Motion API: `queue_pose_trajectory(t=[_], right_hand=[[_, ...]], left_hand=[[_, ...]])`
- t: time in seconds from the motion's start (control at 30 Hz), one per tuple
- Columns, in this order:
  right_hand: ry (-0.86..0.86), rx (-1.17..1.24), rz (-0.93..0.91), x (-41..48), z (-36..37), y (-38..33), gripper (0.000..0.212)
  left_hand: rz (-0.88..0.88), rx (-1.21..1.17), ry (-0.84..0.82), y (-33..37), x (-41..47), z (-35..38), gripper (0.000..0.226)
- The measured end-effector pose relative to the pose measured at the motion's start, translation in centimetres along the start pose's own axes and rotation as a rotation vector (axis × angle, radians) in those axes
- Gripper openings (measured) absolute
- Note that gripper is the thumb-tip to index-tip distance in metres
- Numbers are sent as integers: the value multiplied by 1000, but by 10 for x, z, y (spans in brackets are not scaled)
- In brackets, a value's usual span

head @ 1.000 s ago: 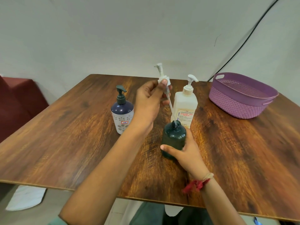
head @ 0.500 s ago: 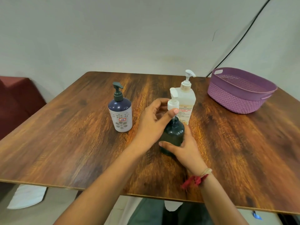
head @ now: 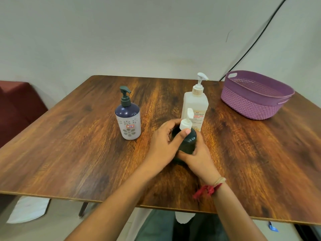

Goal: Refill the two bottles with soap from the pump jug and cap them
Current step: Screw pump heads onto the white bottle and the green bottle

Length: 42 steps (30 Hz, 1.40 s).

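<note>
Left hand is curled round the white pump cap sitting on top of the dark green bottle, thumb pressed on its collar. Right hand wraps the bottle's lower body from the near side.

Room-wise: plain off-white wall behind, with a black cable running diagonally down its right side. Big wooden table, streaky dark brown grain, fills most of the view, and the green bottle stands around its middle. Maroon seat sits off the left edge. Purple basket is at the table's far right. Pump jug stands just behind the green bottle. Purple-and-white bottle, capped, stands apart on the left. Red thread on the right wrist.
</note>
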State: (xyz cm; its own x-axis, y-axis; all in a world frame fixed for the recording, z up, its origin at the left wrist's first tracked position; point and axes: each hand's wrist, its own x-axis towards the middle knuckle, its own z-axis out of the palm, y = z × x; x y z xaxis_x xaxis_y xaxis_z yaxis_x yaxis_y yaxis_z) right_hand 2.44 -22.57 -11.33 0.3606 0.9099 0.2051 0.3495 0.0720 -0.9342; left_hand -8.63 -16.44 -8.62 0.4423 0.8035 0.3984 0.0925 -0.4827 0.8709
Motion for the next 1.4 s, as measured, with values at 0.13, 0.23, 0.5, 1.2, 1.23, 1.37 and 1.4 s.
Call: queue_pose_trajectory(t=[0.13, 0.23, 0.5, 1.2, 1.23, 1.37, 1.4], right_hand=[[10, 15, -15, 0, 0, 2, 72], [14, 6, -26, 0, 1, 2, 75], [-6, 16, -10, 2, 0, 6, 74], [-8, 13, -33, 3, -2, 4, 65], [-9, 7, -38, 3, -2, 4, 65], [-5, 17, -40, 1, 0, 7, 70], [-3, 26, -39, 0, 0, 6, 70]], left_hand=[[6, -33, -15, 5, -2, -1, 58], [31, -20, 123, 14, 3, -3, 64], [98, 144, 216, 18, 9, 0, 26], [46, -69, 87, 15, 11, -2, 25], [53, -57, 122, 17, 10, -1, 26], [80, -25, 279, 26, 5, 6, 22], [90, -29, 314, 29, 6, 6, 23]])
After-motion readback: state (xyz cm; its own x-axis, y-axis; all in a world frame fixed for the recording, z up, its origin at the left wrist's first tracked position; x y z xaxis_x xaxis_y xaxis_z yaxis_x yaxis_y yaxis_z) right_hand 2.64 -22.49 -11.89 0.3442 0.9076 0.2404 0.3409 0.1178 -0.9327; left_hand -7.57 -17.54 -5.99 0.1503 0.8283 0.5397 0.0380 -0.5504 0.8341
